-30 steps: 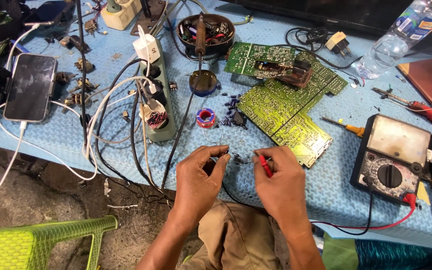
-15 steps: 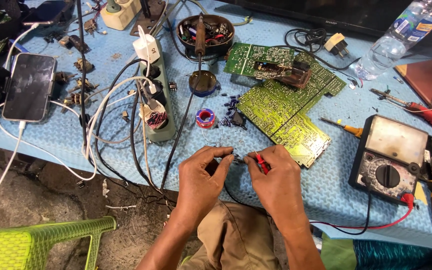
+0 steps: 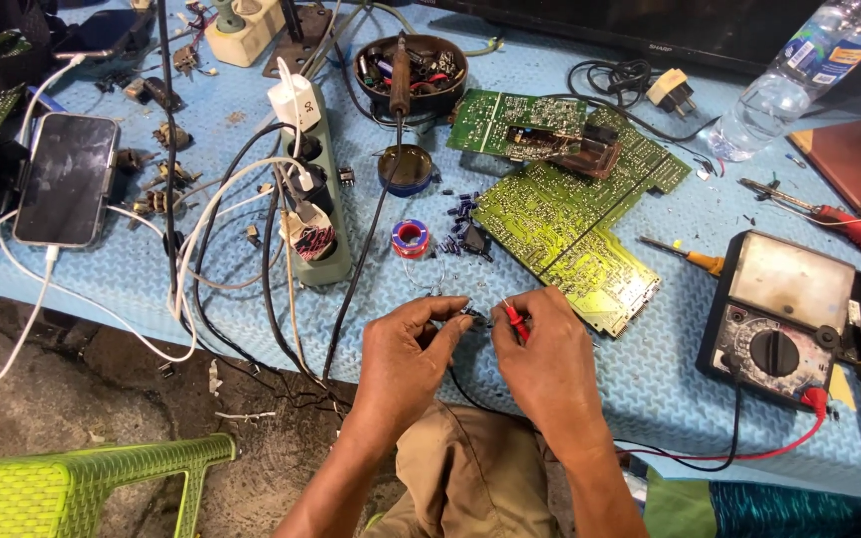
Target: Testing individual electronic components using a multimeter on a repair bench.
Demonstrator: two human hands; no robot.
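At the lower centre of the frame, your two hands meet over the blue foam mat, testing a tiny dark component with meter probes. Your left hand pinches the component and what looks like the black probe between thumb and fingers; your right hand is closed around the red probe, its tip touching or just beside the part. The analogue multimeter sits at right, leads plugged in, its needle too small to read. Judging by this, the check is under way: probes are applied, but the loose blue capacitors near the green circuit board at centre remain untested. Both wrists rise from the bottom edge, palms down, knuckles arched, fingertips nearly together.
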